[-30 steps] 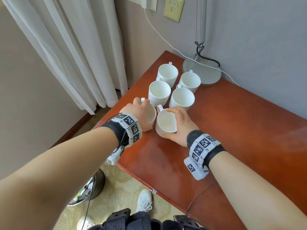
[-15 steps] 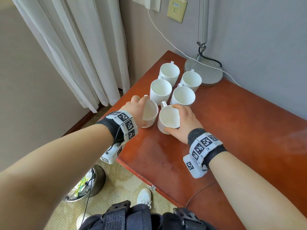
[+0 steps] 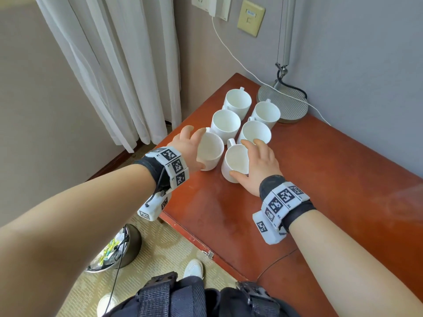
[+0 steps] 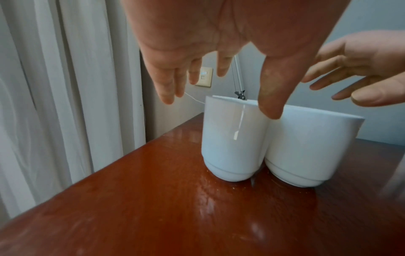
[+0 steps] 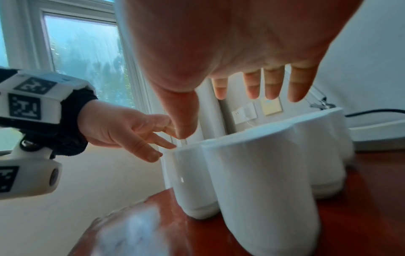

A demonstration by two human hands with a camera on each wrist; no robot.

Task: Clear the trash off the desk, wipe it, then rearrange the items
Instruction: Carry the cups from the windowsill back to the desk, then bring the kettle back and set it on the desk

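Note:
Six white mugs stand in two rows on the red-brown desk (image 3: 320,191). My left hand (image 3: 194,149) hovers beside the front left mug (image 3: 210,149), fingers spread and straight, gripping nothing. My right hand (image 3: 258,163) is spread over the front right mug (image 3: 235,161), thumb by its near wall, also without a grip. In the left wrist view the left hand (image 4: 219,86) is above the two front mugs (image 4: 232,143), which stand side by side and touching. The right wrist view shows the right hand (image 5: 230,86) with straight fingers above the mug (image 5: 263,181).
A lamp base (image 3: 283,105) with a black cord sits at the desk's back corner. A white cable (image 3: 231,51) runs down from the wall socket. White curtains (image 3: 109,65) hang left. A metal trash bin (image 3: 119,252) stands on the floor below the desk's left edge.
Both hands slid the two front mugs back against the other four, then let go; the fingers that were curled round the mugs are now straight and lifted off.

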